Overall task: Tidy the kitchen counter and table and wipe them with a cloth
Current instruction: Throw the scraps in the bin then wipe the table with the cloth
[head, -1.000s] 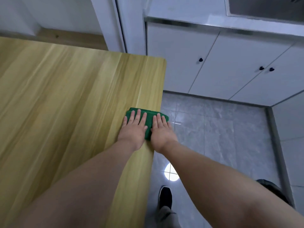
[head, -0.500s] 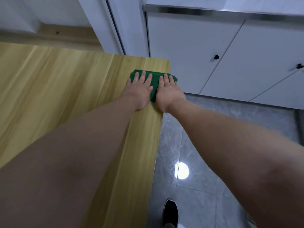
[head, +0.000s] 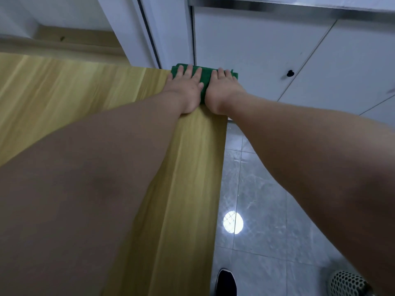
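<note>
Currently green cloth (head: 205,79) sits at the table (head: 85,86) far right corner, overhanging the edge slightly. Wiping step, stroke at its limit; next move needs a pull-back or sideways shift. Left hand (head: 185,89) and right hand (head: 222,88) flat on it, fingers spread, arms fully extended.

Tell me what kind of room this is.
Most likely a home kitchen or dining corner. A wooden table stands beside white cabinet doors with small dark knobs under a counter edge, over grey glossy floor tiles.
</note>
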Motion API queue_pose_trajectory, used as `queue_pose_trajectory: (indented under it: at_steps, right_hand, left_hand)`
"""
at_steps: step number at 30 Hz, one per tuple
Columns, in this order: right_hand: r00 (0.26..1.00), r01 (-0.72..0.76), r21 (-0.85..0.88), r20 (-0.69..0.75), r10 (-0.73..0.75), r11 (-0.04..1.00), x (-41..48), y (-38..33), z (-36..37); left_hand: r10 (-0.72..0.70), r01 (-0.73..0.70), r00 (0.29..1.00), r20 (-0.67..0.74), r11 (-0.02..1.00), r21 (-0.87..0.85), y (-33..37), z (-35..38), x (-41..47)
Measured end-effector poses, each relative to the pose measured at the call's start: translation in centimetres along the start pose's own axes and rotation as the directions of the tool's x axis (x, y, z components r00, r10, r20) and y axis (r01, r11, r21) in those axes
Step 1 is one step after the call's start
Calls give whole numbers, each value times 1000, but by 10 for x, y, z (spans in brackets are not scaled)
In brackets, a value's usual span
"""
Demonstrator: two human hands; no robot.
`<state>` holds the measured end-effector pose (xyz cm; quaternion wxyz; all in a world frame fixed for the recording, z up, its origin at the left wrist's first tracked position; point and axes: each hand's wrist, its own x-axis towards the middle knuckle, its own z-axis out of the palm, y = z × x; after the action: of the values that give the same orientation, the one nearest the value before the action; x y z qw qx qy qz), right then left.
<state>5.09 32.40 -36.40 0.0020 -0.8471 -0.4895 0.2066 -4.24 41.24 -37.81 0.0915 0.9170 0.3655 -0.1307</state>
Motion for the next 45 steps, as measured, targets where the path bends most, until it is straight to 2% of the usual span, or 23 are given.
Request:
queue_pose_trajectory:
  at_steps: [8, 12, 19, 24, 36, 45]
  right_hand:
    - [993, -101, -36, -71, 98, 994, 0, -30, 16]
    - [992, -103, -55, -79, 98, 993, 7, -89, 31]
    - [996, -61, -78, -63, 56, 995, 40, -217, 49]
    - [997, -33, -102, -78, 25, 994, 70, -284, 55]
    - [992, 71, -132, -92, -84, 989, 118, -410, 61]
    - [984, 148, -181, -69, -163, 972, 90, -460, 84]
  left_hand:
    - [40, -40, 998, -52, 999, 12, -25, 5, -9]
    - [69, -67, 996, -59, 997, 26, -88, 5, -22]
    - [68, -63, 995, -76, 996, 64, -227, 1, -37]
    - [52, -46, 995, -88, 996, 78, -299, -3, -32]
    - [-66, 69, 988, -140, 997, 20, -432, -8, -36]
    - [-144, 141, 981, -132, 989, -34, -477, 6, -85]
